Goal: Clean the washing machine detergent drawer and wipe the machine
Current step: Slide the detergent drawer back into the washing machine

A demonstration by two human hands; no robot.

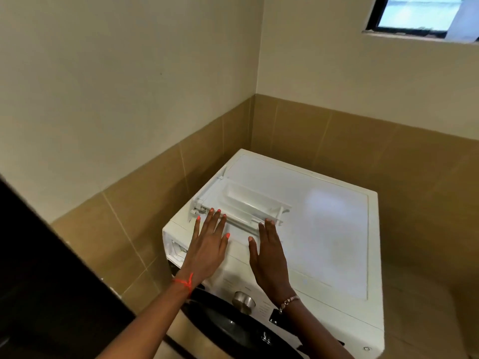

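Left hand (207, 246), right hand (269, 257) flat at detergent drawer (246, 200)

Dim and warm, lit by blown-out window (414, 14) far right. Soft glare on machine top (326, 211). Slightly blurred throughout, lines bent toward edges.

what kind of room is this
Probably a laundry or utility corner in a home. A white front-loading washing machine stands in the corner, with its detergent drawer lying pulled out on top. The walls have brown tiles low down and a small window high up.
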